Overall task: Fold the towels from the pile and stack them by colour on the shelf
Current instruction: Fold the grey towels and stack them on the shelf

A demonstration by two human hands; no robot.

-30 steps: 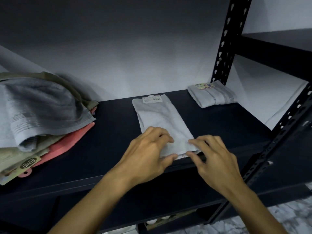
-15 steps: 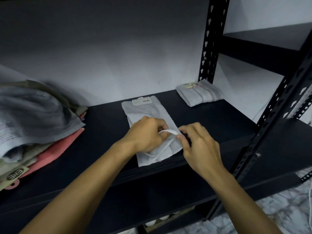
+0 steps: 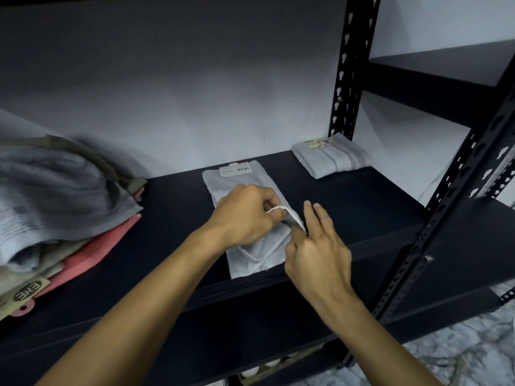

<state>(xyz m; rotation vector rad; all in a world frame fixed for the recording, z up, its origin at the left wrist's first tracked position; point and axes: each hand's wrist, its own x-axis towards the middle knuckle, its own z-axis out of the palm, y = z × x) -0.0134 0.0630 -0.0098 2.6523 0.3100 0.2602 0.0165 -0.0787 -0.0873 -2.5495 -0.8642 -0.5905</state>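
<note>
A light grey towel (image 3: 237, 185) lies lengthwise across the middle of a black shelf (image 3: 172, 218), its barcode label (image 3: 234, 169) at the far end and its near end at the shelf's front edge. The left hand (image 3: 245, 215) pinches the towel's hemmed near edge, fingers curled round it and lifting it clear of the layer below. The right hand (image 3: 315, 246), just right of the left, pinches the same raised edge between thumb and a curled finger, with its other fingers extended. At far right, beside the perforated upright (image 3: 345, 79), sits a folded grey striped towel (image 3: 331, 156). At left rests the unfolded pile (image 3: 55, 201): grey on top, beige and pink beneath.
</note>
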